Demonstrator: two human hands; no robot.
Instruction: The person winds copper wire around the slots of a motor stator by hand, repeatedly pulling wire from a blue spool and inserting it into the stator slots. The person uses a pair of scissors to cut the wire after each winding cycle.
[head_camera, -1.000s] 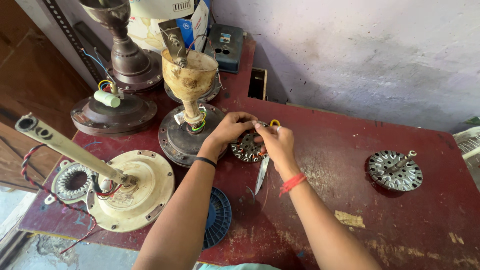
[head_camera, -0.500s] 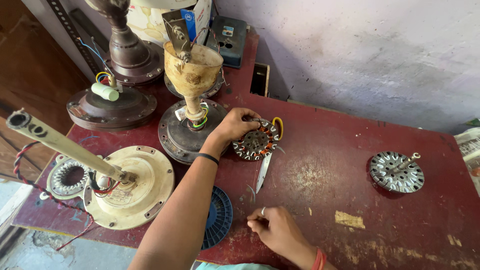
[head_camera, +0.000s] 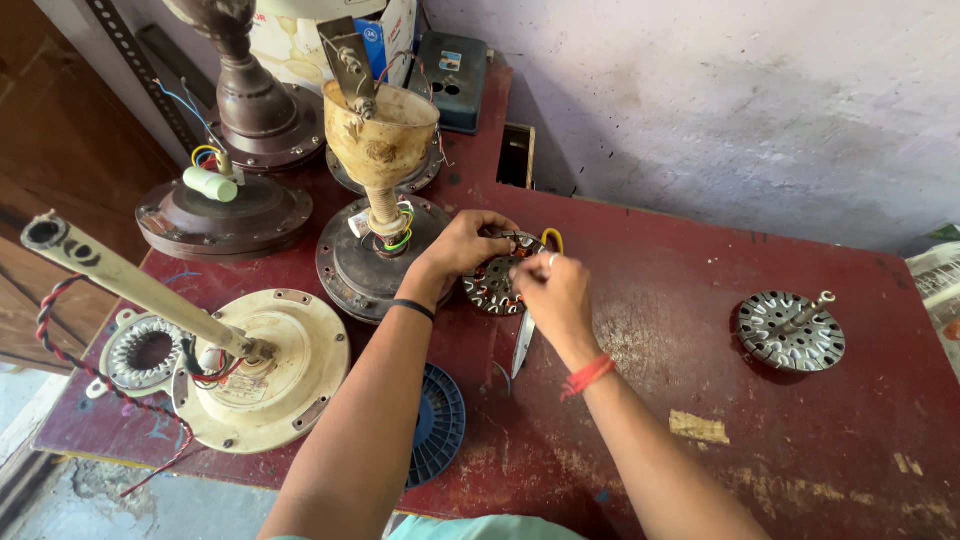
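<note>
Red-painted worktable (head_camera: 700, 330), paint scuffed and chipped, pale plaster wall behind. Left hand (head_camera: 462, 245) curls over the far edge of a small round fan stator (head_camera: 495, 285), fingers wrapped on its rim, gripping it where it sits on the table just beside a dark metal motor housing (head_camera: 355, 265). The stator is a slotted steel disc with reddish copper windings and a yellow wire loop (head_camera: 552, 238) poking out behind it. Right hand (head_camera: 550, 295) sits on the near side of the stator, fingertips pinched together; whether they pinch a wire or just touch the windings, cannot tell. Black band on the left wrist, red thread on the right.

A scissors blade (head_camera: 522, 345), thin and shiny, lies flat on the table under the right wrist. A blue ribbed plastic spool (head_camera: 435, 425) sits near the table's front edge, partly hidden by the left forearm. Cream ceiling-fan motor (head_camera: 275, 375) with a long tilted downrod at left, red-black twisted cord trailing off. A second stator ring (head_camera: 148, 350) lies beside it. A bare silver rotor disc (head_camera: 790, 330) with a short shaft sits well apart on the right. A rusty cream canopy cup (head_camera: 382, 125) stands upright on the dark housing.
</note>
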